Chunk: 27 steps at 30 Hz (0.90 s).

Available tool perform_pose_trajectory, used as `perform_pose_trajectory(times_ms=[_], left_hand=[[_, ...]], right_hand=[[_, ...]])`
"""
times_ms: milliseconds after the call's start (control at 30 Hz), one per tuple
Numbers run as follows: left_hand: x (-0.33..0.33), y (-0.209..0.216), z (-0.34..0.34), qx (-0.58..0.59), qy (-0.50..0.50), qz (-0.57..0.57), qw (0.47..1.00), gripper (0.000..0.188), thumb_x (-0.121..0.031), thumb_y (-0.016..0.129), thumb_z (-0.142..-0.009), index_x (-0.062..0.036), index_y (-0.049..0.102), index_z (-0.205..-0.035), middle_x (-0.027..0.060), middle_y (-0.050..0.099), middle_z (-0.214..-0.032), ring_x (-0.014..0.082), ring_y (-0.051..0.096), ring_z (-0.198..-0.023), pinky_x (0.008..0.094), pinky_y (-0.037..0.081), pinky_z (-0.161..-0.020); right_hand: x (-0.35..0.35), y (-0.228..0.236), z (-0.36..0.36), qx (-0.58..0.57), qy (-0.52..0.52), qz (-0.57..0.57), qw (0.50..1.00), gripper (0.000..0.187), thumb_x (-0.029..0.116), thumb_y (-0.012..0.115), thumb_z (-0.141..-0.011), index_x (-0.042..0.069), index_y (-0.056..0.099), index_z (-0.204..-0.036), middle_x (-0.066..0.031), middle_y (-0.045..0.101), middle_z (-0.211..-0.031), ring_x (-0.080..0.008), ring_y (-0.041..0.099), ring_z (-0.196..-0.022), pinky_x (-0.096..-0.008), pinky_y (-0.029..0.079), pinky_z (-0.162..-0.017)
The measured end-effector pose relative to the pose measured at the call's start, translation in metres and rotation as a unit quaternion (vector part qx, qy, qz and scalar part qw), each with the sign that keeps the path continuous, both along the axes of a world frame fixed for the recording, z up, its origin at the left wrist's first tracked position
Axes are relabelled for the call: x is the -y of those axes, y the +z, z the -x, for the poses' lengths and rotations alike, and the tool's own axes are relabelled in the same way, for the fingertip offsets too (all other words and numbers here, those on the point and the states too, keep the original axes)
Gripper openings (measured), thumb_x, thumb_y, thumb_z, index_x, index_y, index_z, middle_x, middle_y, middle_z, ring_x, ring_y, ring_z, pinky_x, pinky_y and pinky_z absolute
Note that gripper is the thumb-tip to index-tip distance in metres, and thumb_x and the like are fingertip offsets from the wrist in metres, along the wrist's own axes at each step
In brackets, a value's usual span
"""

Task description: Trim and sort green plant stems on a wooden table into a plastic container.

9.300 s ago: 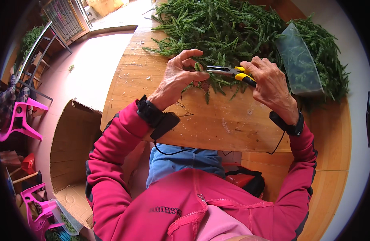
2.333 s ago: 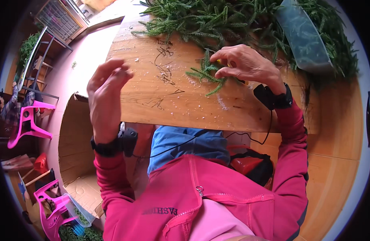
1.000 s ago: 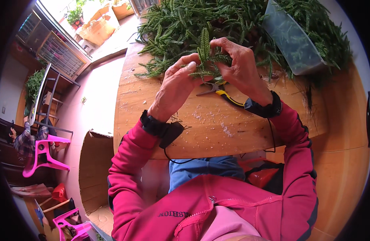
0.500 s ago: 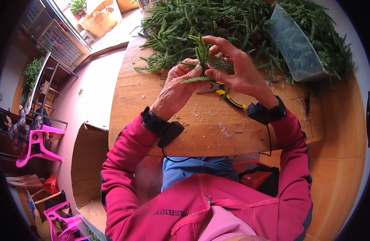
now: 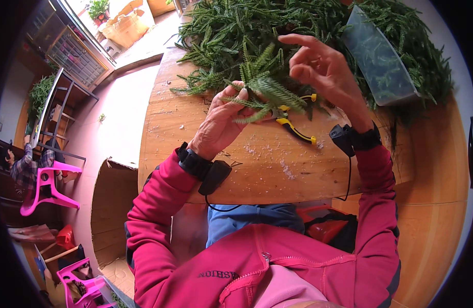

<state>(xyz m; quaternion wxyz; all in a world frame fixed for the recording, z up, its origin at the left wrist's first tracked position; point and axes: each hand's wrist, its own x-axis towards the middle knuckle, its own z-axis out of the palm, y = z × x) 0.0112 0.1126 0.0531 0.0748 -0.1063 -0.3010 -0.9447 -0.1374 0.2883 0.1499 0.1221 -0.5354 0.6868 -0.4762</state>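
A green artificial pine sprig (image 5: pixel 265 87), its needled tips fanned out, is pinched at its base between the thumb and fingers of my left hand (image 5: pixel 220 115). To the right, my right hand (image 5: pixel 324 72) is raised apart from the sprig, index finger stretched out and the other fingers loosely curled. Nothing shows in it. Below the sprig lie pliers (image 5: pixel 296 131) with yellow and black handles, their jaws partly hidden behind the sprig. A big heap of similar pine sprigs (image 5: pixel 298 23) covers the far side of the wooden table (image 5: pixel 195 169).
A translucent plastic bin (image 5: pixel 377 61) lies tilted in the heap at right. Pale crumbs are scattered over the tabletop. A cardboard box (image 5: pixel 113 210) stands left of the table. Further left, a person (image 5: pixel 26 164) sits near a pink stool (image 5: pixel 50 187).
My right hand has let go of the sprig and moved up and right. The sprig's tips now spread wider in my left hand, uncovering more of the pliers.
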Motion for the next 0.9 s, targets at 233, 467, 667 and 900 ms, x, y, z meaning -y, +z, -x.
perform_pose_trajectory(times_ms=[233, 467, 667, 900], left_hand=[[0.009, -0.006, 0.004, 0.006, 0.093, 0.177, 0.980, 0.017, -0.009, 0.055, -0.094, -0.0060, 0.056, -0.111, 0.0163, 0.065, -0.104, 0.0219, 0.066, -0.083, 0.0335, 0.054, -0.072], [0.010, -0.010, 0.004, 0.005, 0.102, 0.193, 0.976, 0.015, -0.009, 0.057, -0.094, -0.0066, 0.060, -0.108, 0.0173, 0.066, -0.104, 0.0210, 0.066, -0.084, 0.0316, 0.054, -0.068], [0.007, -0.008, 0.004, 0.011, 0.091, 0.165, 0.982, 0.017, -0.009, 0.057, -0.094, -0.0072, 0.060, -0.110, 0.0162, 0.066, -0.106, 0.0206, 0.066, -0.085, 0.0319, 0.055, -0.068], [0.005, -0.005, 0.001, 0.029, 0.086, 0.144, 0.985, 0.014, -0.010, 0.059, -0.093, -0.0060, 0.061, -0.106, 0.0155, 0.066, -0.105, 0.0184, 0.064, -0.079, 0.0321, 0.052, -0.068]], right_hand=[[-0.004, 0.001, 0.000, 0.019, -0.059, 0.018, 0.998, 0.026, 0.021, 0.066, -0.089, 0.005, 0.065, -0.111, 0.0030, 0.060, -0.078, -0.0049, 0.054, -0.073, -0.0193, 0.046, -0.069], [0.001, 0.000, -0.009, 0.010, -0.045, -0.061, 0.997, 0.021, 0.016, 0.064, -0.091, 0.002, 0.065, -0.106, 0.0019, 0.062, -0.081, -0.0055, 0.056, -0.074, -0.0211, 0.048, -0.068], [0.003, -0.010, -0.004, -0.059, 0.017, -0.113, 0.992, 0.022, 0.011, 0.066, -0.088, -0.001, 0.064, -0.106, -0.0034, 0.063, -0.082, -0.0075, 0.058, -0.075, -0.0223, 0.049, -0.068], [0.011, -0.025, -0.007, -0.177, 0.036, -0.050, 0.982, 0.026, 0.006, 0.067, -0.084, -0.004, 0.063, -0.108, -0.0059, 0.062, -0.077, -0.0081, 0.058, -0.069, -0.0232, 0.049, -0.065]])
